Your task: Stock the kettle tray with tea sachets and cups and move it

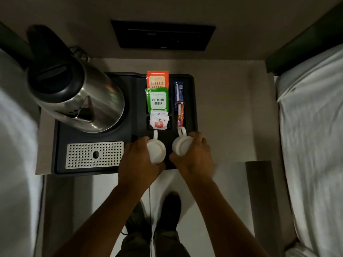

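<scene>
A black kettle tray (pixel 61 164) lies on a narrow bedside table. On its left stands a steel kettle (pixel 78 95). Its middle slots hold an orange tea sachet (pixel 157 79), a green tea sachet (pixel 158 101) and small white sachets (pixel 159 120). Blue and red stick packets (pixel 179 104) fill the right slot. My left hand (pixel 137 160) grips a white cup (pixel 156 150) turned upside down at the tray's front. My right hand (pixel 194 154) grips a second white cup (pixel 181 145) beside it. Both cup handles point away from me.
A perforated metal drip grate (pixel 94 154) sits in the tray's front left. A dark wall panel (pixel 163 35) is behind the table. White beds flank the table on the left (pixel 16 145) and the right (pixel 311 136). My shoes (pixel 170 206) show on the floor below.
</scene>
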### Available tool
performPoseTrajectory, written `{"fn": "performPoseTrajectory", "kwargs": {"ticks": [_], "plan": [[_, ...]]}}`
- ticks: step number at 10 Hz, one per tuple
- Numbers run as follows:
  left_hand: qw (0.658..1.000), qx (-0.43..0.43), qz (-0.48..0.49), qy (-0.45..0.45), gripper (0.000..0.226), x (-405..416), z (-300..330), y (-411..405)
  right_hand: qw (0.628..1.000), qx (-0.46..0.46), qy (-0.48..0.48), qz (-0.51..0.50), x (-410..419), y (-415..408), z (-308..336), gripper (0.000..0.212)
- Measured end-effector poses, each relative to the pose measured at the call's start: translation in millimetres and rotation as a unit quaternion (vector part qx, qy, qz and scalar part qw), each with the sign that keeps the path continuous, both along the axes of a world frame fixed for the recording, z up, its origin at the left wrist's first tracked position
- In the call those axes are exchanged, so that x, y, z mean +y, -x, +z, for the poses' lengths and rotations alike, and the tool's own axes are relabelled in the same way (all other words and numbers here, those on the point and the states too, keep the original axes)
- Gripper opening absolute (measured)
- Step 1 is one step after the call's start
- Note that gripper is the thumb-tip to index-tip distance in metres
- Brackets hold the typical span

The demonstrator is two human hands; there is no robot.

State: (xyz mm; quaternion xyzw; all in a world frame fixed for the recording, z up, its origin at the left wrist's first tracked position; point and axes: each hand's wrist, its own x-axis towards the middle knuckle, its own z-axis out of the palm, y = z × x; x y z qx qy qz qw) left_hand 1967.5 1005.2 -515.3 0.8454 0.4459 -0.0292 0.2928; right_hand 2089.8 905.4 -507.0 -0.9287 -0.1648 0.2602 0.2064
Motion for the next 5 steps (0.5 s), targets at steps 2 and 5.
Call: {"fn": "performPoseTrajectory", "kwargs": {"ticks": [2, 5], "plan": [[0.999, -0.028, 0.009, -0.017, 0.088, 1, -14, 4, 0.997, -0.062, 0.036, 0.026, 7, 7, -11, 0.085], [0.999, 0.012, -0.036, -0.021, 0.094, 7, 25, 8, 0.992, -0.011, 0.098, 0.081, 14, -4, 38, 0.107]]}}
